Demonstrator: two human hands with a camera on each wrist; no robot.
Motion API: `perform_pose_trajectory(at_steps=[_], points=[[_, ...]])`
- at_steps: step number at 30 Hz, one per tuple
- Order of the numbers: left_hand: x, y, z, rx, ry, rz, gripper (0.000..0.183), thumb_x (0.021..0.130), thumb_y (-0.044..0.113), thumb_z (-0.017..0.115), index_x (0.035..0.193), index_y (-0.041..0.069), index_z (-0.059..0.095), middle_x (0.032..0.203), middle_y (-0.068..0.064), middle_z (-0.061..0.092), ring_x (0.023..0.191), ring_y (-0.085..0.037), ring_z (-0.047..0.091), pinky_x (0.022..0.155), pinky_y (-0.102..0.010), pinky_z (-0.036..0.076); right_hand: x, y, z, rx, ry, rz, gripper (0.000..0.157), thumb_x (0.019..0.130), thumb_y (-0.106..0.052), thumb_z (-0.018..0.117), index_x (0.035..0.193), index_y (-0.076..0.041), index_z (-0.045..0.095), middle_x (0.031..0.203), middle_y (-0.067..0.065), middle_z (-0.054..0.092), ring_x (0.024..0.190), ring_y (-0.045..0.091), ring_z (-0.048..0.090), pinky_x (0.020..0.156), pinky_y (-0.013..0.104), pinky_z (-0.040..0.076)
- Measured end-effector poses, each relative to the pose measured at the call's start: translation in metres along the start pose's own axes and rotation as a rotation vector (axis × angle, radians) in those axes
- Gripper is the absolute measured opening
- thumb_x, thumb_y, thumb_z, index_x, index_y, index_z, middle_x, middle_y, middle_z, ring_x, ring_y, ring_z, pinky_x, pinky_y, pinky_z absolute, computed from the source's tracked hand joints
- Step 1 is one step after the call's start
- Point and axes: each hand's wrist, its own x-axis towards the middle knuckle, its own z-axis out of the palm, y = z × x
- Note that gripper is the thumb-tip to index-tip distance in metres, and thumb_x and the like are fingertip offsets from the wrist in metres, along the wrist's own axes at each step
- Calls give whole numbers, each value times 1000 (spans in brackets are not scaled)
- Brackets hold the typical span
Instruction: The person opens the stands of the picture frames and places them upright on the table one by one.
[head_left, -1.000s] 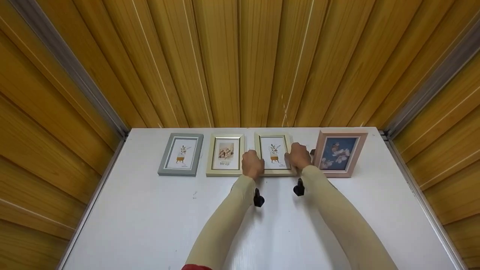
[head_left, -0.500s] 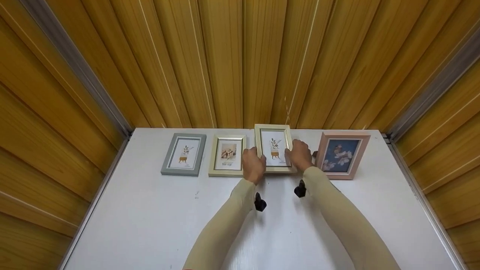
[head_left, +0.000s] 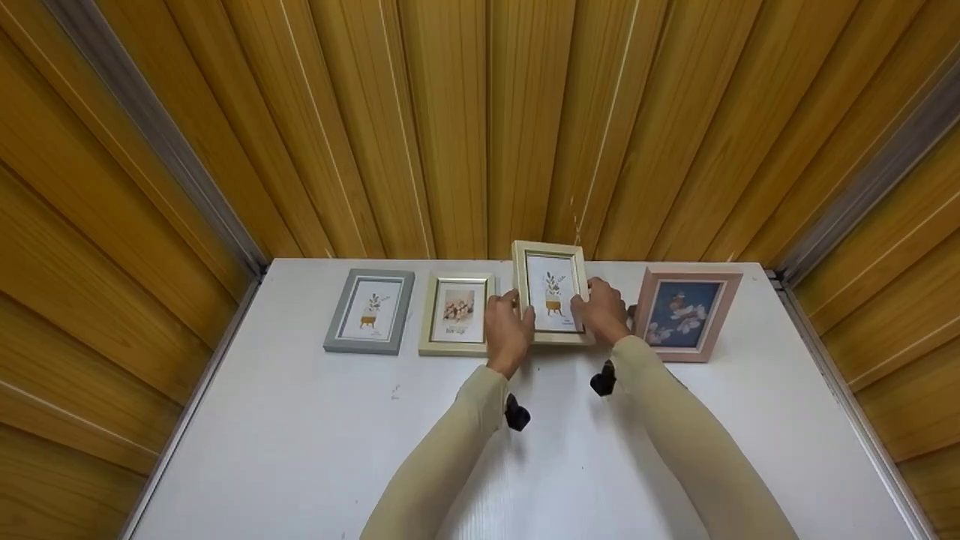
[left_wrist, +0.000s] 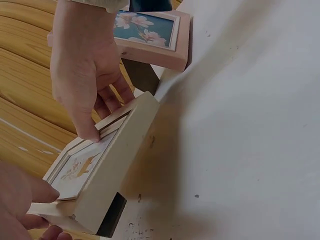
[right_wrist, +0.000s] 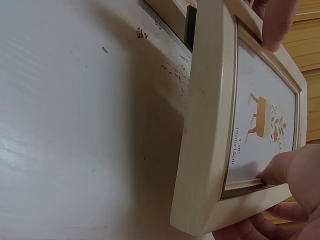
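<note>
Where the head view looks down, I have the held frame (head_left: 553,294) pinched between my left hand (head_left: 508,334) and my right hand (head_left: 604,311), one on each long side, low down. Its long axis runs away from me toward the wall (head_left: 450,127), the top leaning slightly left and reaching past the far edge of the table (head_left: 300,450); its print (head_left: 555,300) faces me. Left of it stand its cream neighbour (head_left: 457,349) and, farther along, the grey frame (head_left: 401,312); the pink frame (head_left: 639,330) is just beyond my right hand.

In the left wrist view, both thumbs lie on the front with fingers bent behind, so the grip is just as wide as the frame. The bottom edge faces lower right, off the table, with a shadow (left_wrist: 155,175) below; the top points to the upper left. A dark stand (left_wrist: 112,215) shows by a lower corner.

In the right wrist view, the bottom edge is to the left and the top to the right, the long axis going across. My right thumb presses the inner border, fingers behind; part of my left hand shows opposite.
</note>
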Motion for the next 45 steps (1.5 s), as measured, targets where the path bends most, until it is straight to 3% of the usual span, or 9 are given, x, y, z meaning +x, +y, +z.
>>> perform_pose_trajectory(at_steps=[6, 11, 19, 25, 29, 33, 39, 42, 45], points=[[-5, 3, -7, -156, -13, 8, 45, 93, 17, 75, 136, 9, 67, 136, -12, 62, 127, -30, 57, 104, -43, 49, 1, 6, -3, 66, -22, -40, 44, 102, -23, 56, 139, 1, 55, 120, 21, 68, 106, 33, 65, 88, 48, 53], [-9, 1, -9, -274, -73, 28, 54, 91, 10, 77, 143, 7, 61, 135, -11, 67, 117, -26, 67, 94, -39, 56, 1, 11, -2, 111, -35, -45, 45, 102, -21, 55, 141, 2, 54, 121, 23, 68, 107, 33, 65, 89, 46, 53], [-16, 1, -9, -307, -102, 23, 58, 88, 1, 76, 143, 3, 59, 128, -16, 70, 100, -24, 74, 77, -32, 61, 0, 16, 4, 147, -91, -34, 45, 104, -21, 54, 142, 2, 52, 126, 25, 66, 110, 34, 67, 83, 41, 57], [-18, 1, -9, -339, -109, -26, 59, 86, 3, 77, 142, 1, 59, 115, -18, 74, 92, -21, 76, 74, -30, 61, -1, 21, 7, 190, -111, -38, 45, 103, -21, 55, 141, 3, 52, 123, 25, 67, 101, 27, 68, 72, 32, 56], [-19, 0, -9, -320, -98, -58, 49, 84, 6, 80, 130, -5, 66, 107, -18, 76, 91, -20, 76, 72, -29, 61, -1, 23, 9, 198, -107, -55, 43, 102, -19, 57, 139, 4, 55, 119, 24, 69, 91, 22, 67, 64, 26, 51], [-19, 0, -10, -337, -110, -67, 35, 84, 6, 81, 117, -4, 74, 103, -14, 77, 87, -15, 76, 68, -26, 60, -1, 24, 10, 197, -108, -59, 42, 102, -18, 58, 137, 5, 56, 116, 24, 70, 91, 21, 66, 65, 25, 49], [-19, 0, -12, -390, -90, -72, 33, 82, 2, 81, 114, -3, 75, 101, -14, 77, 79, -13, 76, 64, -24, 60, -4, 19, 6, 221, -150, -46, 46, 103, -20, 57, 142, 4, 53, 120, 25, 68, 96, 26, 69, 71, 31, 56], [-18, 2, -14, -370, -64, -40, 32, 82, 2, 80, 113, -2, 75, 100, -11, 78, 80, -12, 75, 65, -24, 59, -7, 10, -4, 240, -174, -38, 53, 104, -22, 56, 150, 3, 44, 128, 29, 63, 98, 30, 71, 80, 42, 60], [-18, 6, -16, -333, -44, -7, 31, 82, 2, 78, 113, 0, 76, 100, -9, 78, 78, -11, 75, 63, -23, 59, -8, -2, -18, 196, -159, -76, 61, 105, -25, 55, 155, 4, 35, 132, 31, 60, 93, 31, 71, 80, 43, 60]])
